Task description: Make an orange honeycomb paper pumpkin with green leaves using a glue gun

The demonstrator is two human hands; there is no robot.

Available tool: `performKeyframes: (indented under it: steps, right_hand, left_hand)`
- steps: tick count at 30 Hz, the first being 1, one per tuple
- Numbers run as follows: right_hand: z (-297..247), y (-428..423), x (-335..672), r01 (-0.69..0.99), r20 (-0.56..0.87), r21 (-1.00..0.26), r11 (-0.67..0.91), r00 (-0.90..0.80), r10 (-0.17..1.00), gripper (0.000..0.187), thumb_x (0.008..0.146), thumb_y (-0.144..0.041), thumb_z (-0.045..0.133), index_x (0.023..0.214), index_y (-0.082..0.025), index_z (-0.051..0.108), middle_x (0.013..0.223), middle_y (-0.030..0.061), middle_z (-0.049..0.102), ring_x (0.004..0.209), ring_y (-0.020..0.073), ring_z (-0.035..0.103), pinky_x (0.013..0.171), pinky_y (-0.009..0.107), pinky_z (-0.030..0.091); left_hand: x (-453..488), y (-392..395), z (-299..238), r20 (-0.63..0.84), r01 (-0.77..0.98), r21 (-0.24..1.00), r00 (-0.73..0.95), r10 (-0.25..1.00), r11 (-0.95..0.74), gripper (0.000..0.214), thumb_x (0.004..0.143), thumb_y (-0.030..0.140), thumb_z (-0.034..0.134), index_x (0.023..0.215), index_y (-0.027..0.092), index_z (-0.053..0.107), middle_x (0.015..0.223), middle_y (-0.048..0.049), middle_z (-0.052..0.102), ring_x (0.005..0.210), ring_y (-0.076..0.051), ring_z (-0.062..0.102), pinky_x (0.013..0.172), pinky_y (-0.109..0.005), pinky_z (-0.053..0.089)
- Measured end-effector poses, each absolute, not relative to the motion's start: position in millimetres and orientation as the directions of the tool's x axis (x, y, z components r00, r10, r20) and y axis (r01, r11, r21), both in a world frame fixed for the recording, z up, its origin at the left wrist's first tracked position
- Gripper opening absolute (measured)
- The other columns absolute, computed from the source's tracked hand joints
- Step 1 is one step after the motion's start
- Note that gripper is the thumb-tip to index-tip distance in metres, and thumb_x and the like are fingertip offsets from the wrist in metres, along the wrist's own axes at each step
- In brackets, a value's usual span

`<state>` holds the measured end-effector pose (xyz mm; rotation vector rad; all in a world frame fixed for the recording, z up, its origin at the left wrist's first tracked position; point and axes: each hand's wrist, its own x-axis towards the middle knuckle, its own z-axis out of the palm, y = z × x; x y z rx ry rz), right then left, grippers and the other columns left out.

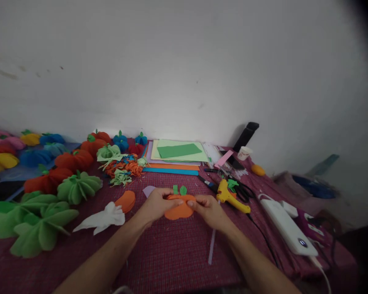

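Both my hands hold an orange paper pumpkin (pixel 180 208) with two small green leaves (pixel 179 189) on top, just above the maroon cloth. My left hand (pixel 157 203) pinches its left side, fingers closed. My right hand (pixel 209 209) pinches its right side, thumb on the orange paper. A stack of orange paper cut-outs (pixel 126 200) lies left of my left hand, next to a crumpled white tissue (pixel 102 219). A yellow glue gun (pixel 231 197) lies right of my right hand.
Finished paper pumpkins in green (pixel 33 222), orange (pixel 70 161), blue and yellow fill the left side. Paper scraps (pixel 122 167), coloured sheets (pixel 179 152), black scissors (pixel 243 190), a paper cup (pixel 244 153) and a white power bank (pixel 286 224) lie around. A white wall stands behind.
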<state>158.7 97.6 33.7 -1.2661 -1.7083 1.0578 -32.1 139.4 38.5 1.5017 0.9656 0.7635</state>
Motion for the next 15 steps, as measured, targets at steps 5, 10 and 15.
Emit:
performKeyframes:
  steps: [5,10,15]
  right_hand:
    - [36,94,154,0.365,0.101,-0.913,0.183,-0.233,0.967,0.031,0.083,-0.041,0.051,0.071,-0.014,0.062,0.059,-0.0030,0.045,0.055,0.0097,0.038,0.051,0.021,0.030]
    - [36,93,154,0.497,0.125,-0.841,0.215,-0.208,0.970,0.036,0.085,-0.041,0.049,0.064,-0.014,0.059,0.057,-0.0034,0.040,0.056,0.0098,0.035,0.051,0.021,0.028]
    - [34,94,152,0.498,0.062,-0.852,0.162,-0.211,0.976,0.037,0.084,-0.044,0.049,0.069,-0.013,0.061,0.059,-0.0025,0.045,0.057,0.0104,0.039,0.052,0.021,0.030]
  left_hand:
    - [-28,140,24,-0.038,0.179,0.982,0.471,0.881,-0.053,0.032,0.064,0.044,0.063,0.064,0.012,0.059,0.053,0.0062,0.042,0.049,-0.008,0.033,0.046,-0.020,0.025]
    - [-20,139,11,0.011,0.127,0.989,0.443,0.896,-0.075,0.031,0.060,0.042,0.066,0.055,0.014,0.054,0.051,0.0072,0.037,0.049,-0.007,0.030,0.044,-0.020,0.019]
    - [-20,141,15,0.042,0.062,0.995,0.427,0.903,-0.076,0.034,0.059,0.041,0.067,0.050,0.015,0.046,0.049,0.0079,0.032,0.050,-0.007,0.027,0.045,-0.021,0.018]
